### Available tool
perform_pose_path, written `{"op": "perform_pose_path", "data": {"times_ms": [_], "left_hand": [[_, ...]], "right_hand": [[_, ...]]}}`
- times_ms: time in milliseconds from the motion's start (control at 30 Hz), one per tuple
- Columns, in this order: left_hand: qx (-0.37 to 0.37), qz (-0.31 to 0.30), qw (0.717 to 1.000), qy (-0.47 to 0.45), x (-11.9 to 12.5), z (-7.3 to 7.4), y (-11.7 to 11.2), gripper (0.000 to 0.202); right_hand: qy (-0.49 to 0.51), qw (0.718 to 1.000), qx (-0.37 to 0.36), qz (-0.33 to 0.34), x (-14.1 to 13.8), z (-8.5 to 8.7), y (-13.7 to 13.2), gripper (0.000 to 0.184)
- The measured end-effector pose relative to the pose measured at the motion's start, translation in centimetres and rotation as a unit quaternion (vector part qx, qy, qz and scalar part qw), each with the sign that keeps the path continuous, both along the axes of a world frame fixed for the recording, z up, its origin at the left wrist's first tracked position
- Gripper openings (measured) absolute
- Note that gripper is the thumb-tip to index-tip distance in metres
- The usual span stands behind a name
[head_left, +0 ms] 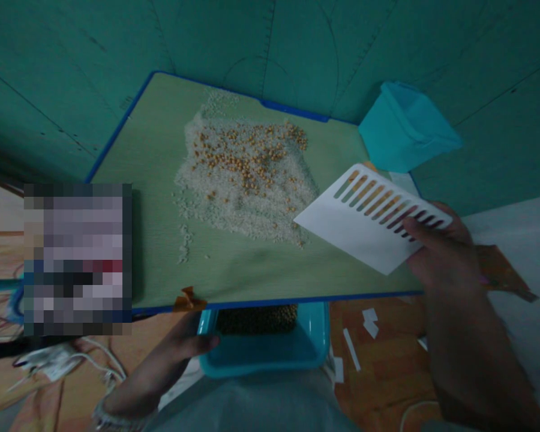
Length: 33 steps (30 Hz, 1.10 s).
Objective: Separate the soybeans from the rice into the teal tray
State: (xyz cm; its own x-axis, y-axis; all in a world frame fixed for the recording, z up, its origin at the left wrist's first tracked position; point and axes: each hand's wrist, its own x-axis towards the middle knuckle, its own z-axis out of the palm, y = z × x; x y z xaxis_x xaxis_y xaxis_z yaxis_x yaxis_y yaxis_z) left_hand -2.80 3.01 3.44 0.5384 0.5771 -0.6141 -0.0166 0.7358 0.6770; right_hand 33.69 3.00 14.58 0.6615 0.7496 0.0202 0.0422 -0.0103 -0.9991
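We held slotted white card (pixel 364 231) in right hand (pixel 436 252), fingers clamped on its edge, just beside rice-and-bean pile (pixel 245 174) on green board (pixel 153 180). Left hand (pixel 186 345) gripped teal tub (pixel 270 354) under board edge. We judged: keep card low, strokes slow, tub steady.

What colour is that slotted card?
White: the slotted card, held by the right hand, shows best in the head view.

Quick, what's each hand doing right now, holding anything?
Left hand: closed on the rim of the teal tub, at the near edge of the green board.
Right hand: closed, holding the white slotted card.
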Motion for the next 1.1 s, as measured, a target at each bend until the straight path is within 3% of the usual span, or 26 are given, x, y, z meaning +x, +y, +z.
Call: {"op": "perform_pose_path", "data": {"times_ms": [200, 367, 767, 1100], "left_hand": [[-0.019, 0.038, 0.999, -0.004, 0.3, 0.7, 0.1, 0.030], [-0.016, 0.019, 1.000, -0.004, 0.3, 1.2, 0.1, 0.029], [-0.031, 0.039, 0.999, -0.001, -0.2, 0.5, -0.2, 0.037], [-0.024, 0.037, 0.999, -0.024, -0.1, 0.5, -0.1, 0.035]], "right_hand": [[0.020, 0.999, -0.029, 0.011, -0.4, -0.2, 0.2, 0.027], [0.035, 0.999, -0.023, 0.020, -0.7, 0.1, 0.0, 0.028], [0.012, 0.997, -0.025, 0.076, -2.1, -0.2, 2.1, 0.032], [0.028, 0.998, -0.031, 0.056, -1.9, 0.0, 1.2, 0.034]]}}
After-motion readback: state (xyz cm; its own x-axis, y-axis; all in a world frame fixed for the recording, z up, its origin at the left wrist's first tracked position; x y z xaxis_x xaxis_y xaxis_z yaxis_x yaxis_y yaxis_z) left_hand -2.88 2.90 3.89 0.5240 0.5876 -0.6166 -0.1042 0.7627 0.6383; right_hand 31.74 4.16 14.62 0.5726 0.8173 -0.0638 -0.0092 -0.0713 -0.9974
